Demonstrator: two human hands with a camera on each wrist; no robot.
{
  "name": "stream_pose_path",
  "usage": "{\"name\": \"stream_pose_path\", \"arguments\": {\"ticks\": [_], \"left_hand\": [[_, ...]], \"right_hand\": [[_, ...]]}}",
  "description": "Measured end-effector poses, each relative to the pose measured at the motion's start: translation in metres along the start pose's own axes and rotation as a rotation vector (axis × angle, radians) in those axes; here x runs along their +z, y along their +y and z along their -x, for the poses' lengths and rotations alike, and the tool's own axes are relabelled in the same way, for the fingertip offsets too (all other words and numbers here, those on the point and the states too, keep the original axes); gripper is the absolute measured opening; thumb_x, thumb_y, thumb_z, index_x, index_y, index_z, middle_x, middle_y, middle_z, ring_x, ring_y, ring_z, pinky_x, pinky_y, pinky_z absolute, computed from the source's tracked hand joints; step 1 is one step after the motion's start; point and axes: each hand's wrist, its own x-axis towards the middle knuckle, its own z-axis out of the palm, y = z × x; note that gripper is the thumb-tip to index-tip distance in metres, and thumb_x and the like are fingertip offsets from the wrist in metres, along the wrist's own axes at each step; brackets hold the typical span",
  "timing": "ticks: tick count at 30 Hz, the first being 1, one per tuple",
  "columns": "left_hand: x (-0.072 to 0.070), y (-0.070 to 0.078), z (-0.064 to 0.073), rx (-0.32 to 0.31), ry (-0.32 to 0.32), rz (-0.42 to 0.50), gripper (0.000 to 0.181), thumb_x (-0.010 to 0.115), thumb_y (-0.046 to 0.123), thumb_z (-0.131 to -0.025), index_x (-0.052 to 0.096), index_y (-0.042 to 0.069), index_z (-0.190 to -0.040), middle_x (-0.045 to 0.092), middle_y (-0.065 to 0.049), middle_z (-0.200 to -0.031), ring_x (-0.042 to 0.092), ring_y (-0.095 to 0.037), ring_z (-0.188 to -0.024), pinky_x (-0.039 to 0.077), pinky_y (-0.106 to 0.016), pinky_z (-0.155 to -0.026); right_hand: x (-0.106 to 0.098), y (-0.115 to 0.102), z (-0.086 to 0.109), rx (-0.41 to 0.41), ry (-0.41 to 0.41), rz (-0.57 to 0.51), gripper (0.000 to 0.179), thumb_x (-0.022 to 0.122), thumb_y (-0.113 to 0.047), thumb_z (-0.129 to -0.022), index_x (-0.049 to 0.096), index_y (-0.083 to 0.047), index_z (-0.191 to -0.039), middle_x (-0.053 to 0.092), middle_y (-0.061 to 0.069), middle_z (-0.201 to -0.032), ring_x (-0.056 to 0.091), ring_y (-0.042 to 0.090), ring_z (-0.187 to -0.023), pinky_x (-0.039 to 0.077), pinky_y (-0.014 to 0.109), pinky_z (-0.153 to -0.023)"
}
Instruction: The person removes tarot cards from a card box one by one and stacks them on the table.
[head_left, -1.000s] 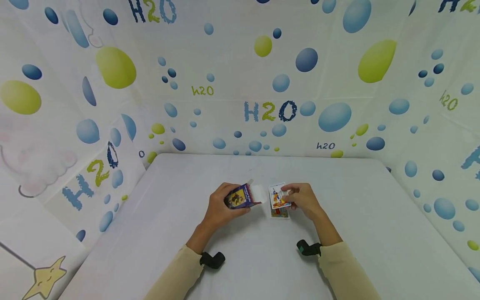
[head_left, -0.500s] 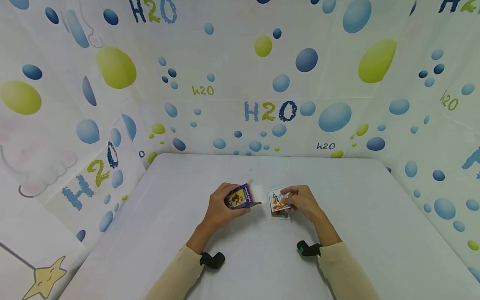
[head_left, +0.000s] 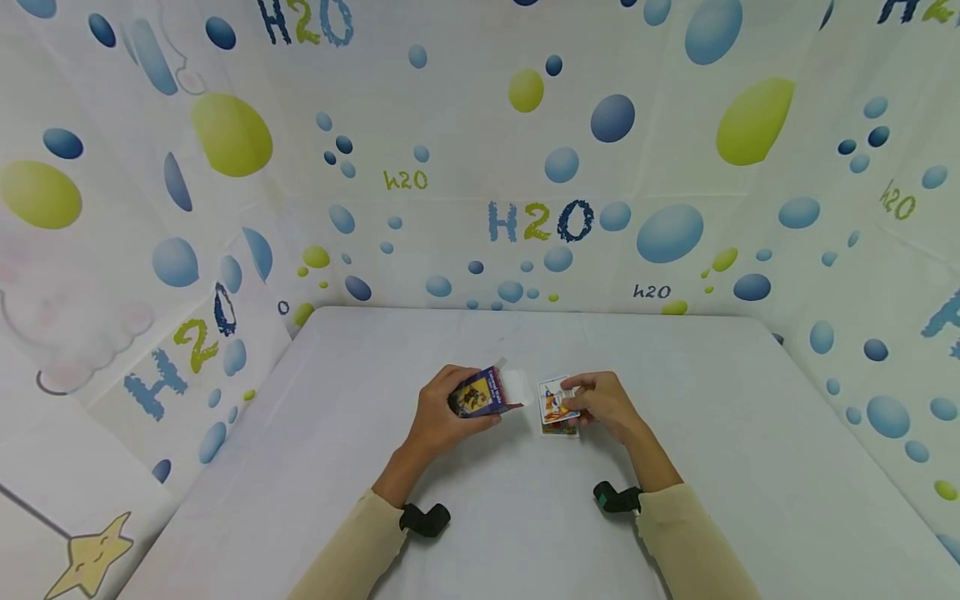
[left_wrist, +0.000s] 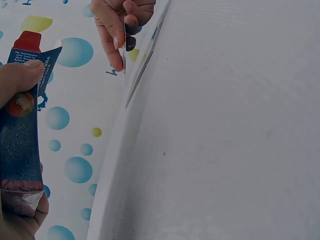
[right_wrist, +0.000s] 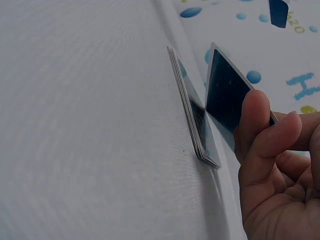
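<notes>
My left hand (head_left: 435,412) grips a dark blue and purple card box (head_left: 477,393) with a picture on its front. Its white flap stands out on the side facing the other hand. In the left wrist view the thumb presses the box (left_wrist: 20,140) near its red tab. To the right, my right hand (head_left: 609,404) pinches a single white-bordered card (head_left: 553,404) with a coloured picture, between thumb and fingers. A stack of cards (head_left: 558,431) lies on the table beneath it, partly hidden. In the right wrist view the held card (right_wrist: 225,90) tilts up beside the stack (right_wrist: 192,115), dark side showing.
A white cloth covers the table (head_left: 480,517). Behind it and at both sides hangs a white backdrop (head_left: 465,108) printed with blue and green bubbles and H2O lettering. Each wrist wears a small black camera, one at the left sleeve (head_left: 341,550) and one at the right sleeve (head_left: 697,542).
The right hand and its card have come slightly nearer to me, covering more of the stack, and then stay almost still. The left hand holds the box in the same place.
</notes>
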Motion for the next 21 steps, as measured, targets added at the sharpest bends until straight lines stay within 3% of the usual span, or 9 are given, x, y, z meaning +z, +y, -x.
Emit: {"name": "stream_pose_path", "arguments": {"ticks": [14, 21], "left_hand": [[0.0, 0.0008, -0.0001, 0.0, 0.004, -0.005, 0.067, 0.096, 0.028, -0.069, 0.065, 0.017, -0.127, 0.061, 0.003, -0.121, 0.059, -0.016, -0.111, 0.053, -0.04, -0.096], [0.0009, 0.0011, -0.0001, 0.006, 0.014, -0.011, 0.066, 0.096, 0.028, -0.069, 0.065, 0.016, -0.127, 0.062, 0.003, -0.12, 0.059, -0.017, -0.11, 0.054, -0.041, -0.097]], "right_hand": [[0.0026, 0.0022, -0.0005, 0.027, 0.006, 0.052, 0.034, 0.077, -0.001, -0.082, 0.071, 0.0, -0.116, 0.064, 0.014, -0.085, 0.061, 0.019, -0.054, 0.049, 0.026, -0.049], [0.0063, 0.0016, -0.0001, 0.01, 0.037, 0.198, 0.034, 0.082, -0.005, -0.081, 0.074, -0.004, -0.114, 0.065, 0.011, -0.083, 0.056, 0.018, -0.052, 0.047, 0.027, -0.049]]}}
